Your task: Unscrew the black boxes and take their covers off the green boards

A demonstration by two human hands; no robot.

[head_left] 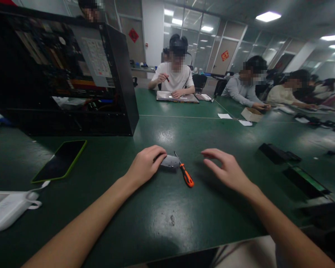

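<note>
My left hand [147, 163] is closed on the left end of a small flat grey metal part [170, 161], just above or on the green table. What the part is I cannot make out, and its left end is hidden by my fingers. Against its right end lies a screwdriver [187, 175] with an orange and black handle, its thin shaft pointing away from me. To the right of the screwdriver, my right hand [226, 167] hovers over the table with thumb and fingers apart, holding nothing.
A black computer case [130, 85] with its side open stands at the back left. Nearer lie a green-edged phone [60, 160] and a white cabled device [8, 210]. Black parts [277, 153] and a green circuit board [309, 178] lie right. A person [174, 74] sits opposite.
</note>
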